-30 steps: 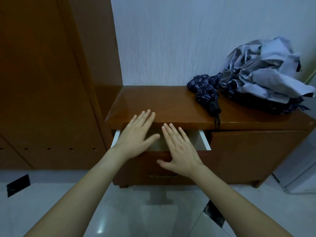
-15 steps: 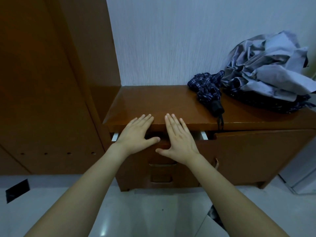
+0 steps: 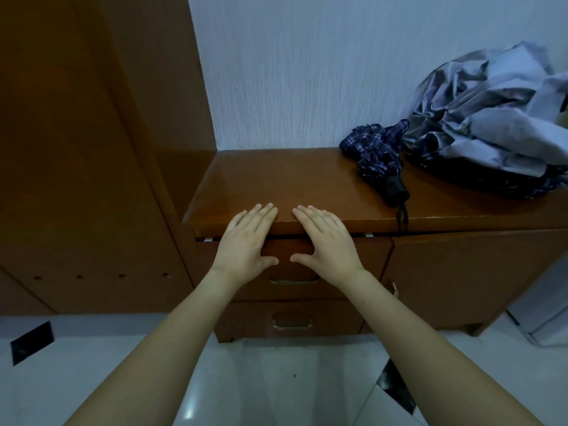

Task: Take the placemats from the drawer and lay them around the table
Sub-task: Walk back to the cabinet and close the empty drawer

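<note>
The top drawer of a low brown wooden cabinet stands out only a narrow gap, with white rail ends showing at both sides. My left hand and my right hand press flat against the drawer front, side by side, fingers straight and reaching up over the cabinet's top edge. Both hands hold nothing. No placemats are in view; the drawer's inside is hidden.
A folded dark plaid umbrella lies on the cabinet top, beside a crumpled grey cloth heap. A second drawer sits below, a cabinet door to the right, a tall wooden wardrobe to the left. The floor is glossy white tile.
The drawer, clearly pulled out a second ago, has slid inward to a narrow gap under both flat hands. The hands moved forward with it.
</note>
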